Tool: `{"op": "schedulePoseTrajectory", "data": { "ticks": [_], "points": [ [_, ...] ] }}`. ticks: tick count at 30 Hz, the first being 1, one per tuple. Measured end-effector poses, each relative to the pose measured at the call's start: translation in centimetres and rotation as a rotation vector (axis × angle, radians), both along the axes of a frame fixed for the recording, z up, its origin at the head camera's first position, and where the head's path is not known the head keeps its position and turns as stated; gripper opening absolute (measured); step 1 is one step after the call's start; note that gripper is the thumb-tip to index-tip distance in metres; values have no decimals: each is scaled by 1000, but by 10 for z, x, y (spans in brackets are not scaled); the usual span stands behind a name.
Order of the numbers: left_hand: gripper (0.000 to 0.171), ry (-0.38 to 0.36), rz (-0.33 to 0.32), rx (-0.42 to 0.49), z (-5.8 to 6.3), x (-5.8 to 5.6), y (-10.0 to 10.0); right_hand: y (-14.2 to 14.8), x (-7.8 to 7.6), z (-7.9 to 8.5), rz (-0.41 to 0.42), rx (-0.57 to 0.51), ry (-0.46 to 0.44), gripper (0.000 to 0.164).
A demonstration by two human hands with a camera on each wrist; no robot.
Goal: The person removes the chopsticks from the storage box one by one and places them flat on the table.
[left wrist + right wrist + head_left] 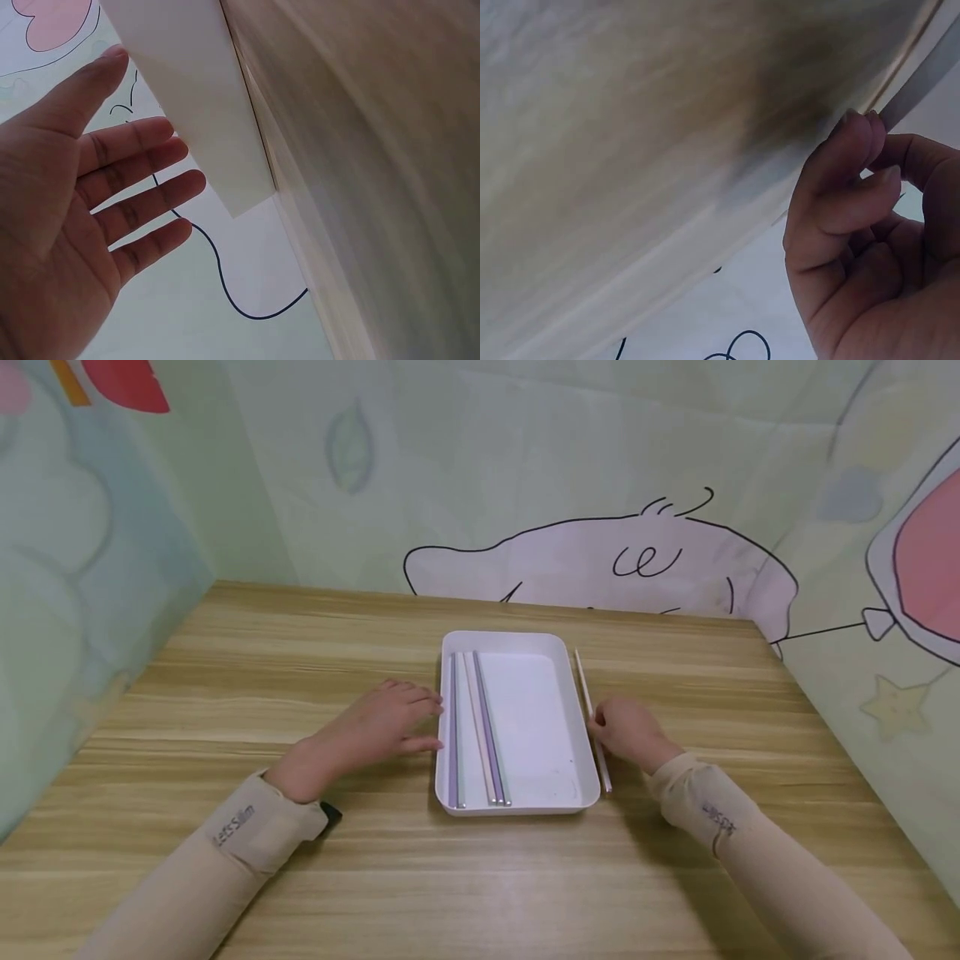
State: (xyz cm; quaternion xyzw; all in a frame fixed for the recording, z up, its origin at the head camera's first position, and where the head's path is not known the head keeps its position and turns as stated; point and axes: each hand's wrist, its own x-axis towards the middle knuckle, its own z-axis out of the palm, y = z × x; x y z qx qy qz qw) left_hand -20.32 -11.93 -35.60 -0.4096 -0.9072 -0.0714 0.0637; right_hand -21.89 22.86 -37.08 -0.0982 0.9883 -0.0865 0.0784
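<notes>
A white rectangular tray [536,727] stands on the table, with several pastel chopsticks [480,727] lying lengthwise in its left half. Purple, pale green and pink ones show, with shiny near ends. My left hand [375,727] is at the tray's left wall, its fingertips against or very close to the rim; in the left wrist view the fingers of that hand [142,157] are spread and nearly straight beside the white wall. Just outside the right wall lies a pale pink chopstick [582,681]. My right hand [630,731] pinches it around its middle, fingers curled.
The wood-grain table [300,877] extends around the tray on all sides. Behind it and along the sides rise pale printed cloth walls [300,468] with cartoon drawings. A small black object [331,814] shows at the left cuff.
</notes>
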Motion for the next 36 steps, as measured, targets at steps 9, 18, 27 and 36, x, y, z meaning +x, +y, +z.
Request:
{"op": "schedulePoseTrajectory", "data": {
  "ticks": [9,18,27,36],
  "points": [
    [49,10,-3,-19,3,1,-2,-3,0,-1,16,11,-5,25],
    [49,19,-18,-6,4,0,-4,-5,2,-1,12,2,-1,24],
    [50,0,-8,-7,4,0,-6,-6,5,4,11,-15,-2,26],
    [48,18,-10,-14,2,-2,-6,-7,5,22,-35,-35,-34,30]
  ]
}}
